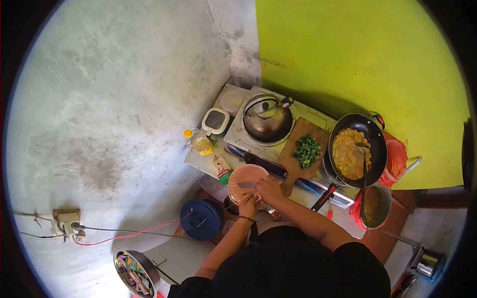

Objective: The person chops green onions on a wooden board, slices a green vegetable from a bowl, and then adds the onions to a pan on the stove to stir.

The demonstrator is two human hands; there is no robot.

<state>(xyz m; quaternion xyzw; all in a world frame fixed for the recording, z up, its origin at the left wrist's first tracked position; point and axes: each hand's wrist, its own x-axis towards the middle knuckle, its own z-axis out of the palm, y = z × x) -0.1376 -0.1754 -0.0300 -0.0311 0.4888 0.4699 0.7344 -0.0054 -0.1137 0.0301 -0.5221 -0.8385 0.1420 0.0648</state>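
Observation:
My right hand [269, 189] is closed on a knife [246, 185], whose blade points left over a pink bowl [243, 172]. At the bowl's near edge, my left hand [249, 205] has its fingers drawn together; a small pale thing may be in them, but I cannot make it out. Just right of my hands, a wooden cutting board [297, 130] carries chopped green leaves [306, 151] and lies across the stove. Further right stands a frying pan [380, 149] with yellowish food [347, 151] and a ladle [364, 171] in it.
A metal kettle [268, 119] sits on the stove [242, 141]. Left of it are an oil bottle [202, 144] and a seasoning packet [223, 169]. A blue lidded bucket [200, 220] stands lower left. A pot [381, 203] is at right, and cords hang from a wall socket [67, 220].

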